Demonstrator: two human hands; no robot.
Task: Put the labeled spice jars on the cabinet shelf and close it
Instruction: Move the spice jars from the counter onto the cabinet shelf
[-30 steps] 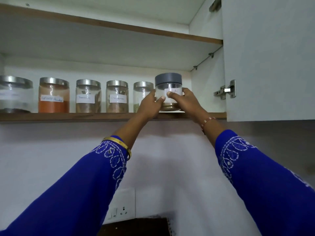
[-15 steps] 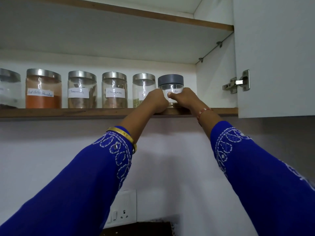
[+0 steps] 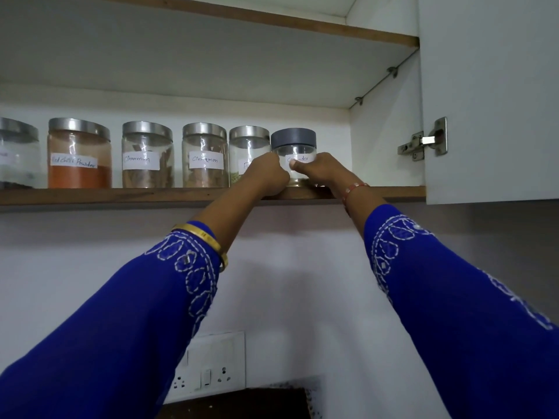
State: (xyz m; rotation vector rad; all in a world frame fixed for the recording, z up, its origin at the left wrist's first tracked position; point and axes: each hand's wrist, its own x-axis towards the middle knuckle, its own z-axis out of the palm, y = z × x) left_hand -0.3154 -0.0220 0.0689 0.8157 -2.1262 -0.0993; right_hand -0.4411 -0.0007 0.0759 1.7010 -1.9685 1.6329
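A clear jar with a grey lid (image 3: pixel 294 146) and a white handwritten label stands on the wooden shelf (image 3: pixel 121 195), at the right end of a row of jars. My left hand (image 3: pixel 266 173) and my right hand (image 3: pixel 320 170) grip its lower part from either side and hide its base. To its left stand steel-lidded jars: a partly hidden one (image 3: pixel 248 146), two labelled cinnamon (image 3: pixel 205 155) (image 3: pixel 147 155), one of red chilli powder (image 3: pixel 79 154), and one cut off at the edge (image 3: pixel 18 154).
The white cabinet door (image 3: pixel 490 98) stands open at the right, hung on a metal hinge (image 3: pixel 423 143). An upper shelf (image 3: pixel 272 22) runs overhead. Below, a white wall socket plate (image 3: pixel 208 367) sits above a dark surface (image 3: pixel 242 403).
The grey-lidded jar has been pushed deeper onto the shelf, into line with the other jars. Both hands stayed on it, now curled lower around its base.
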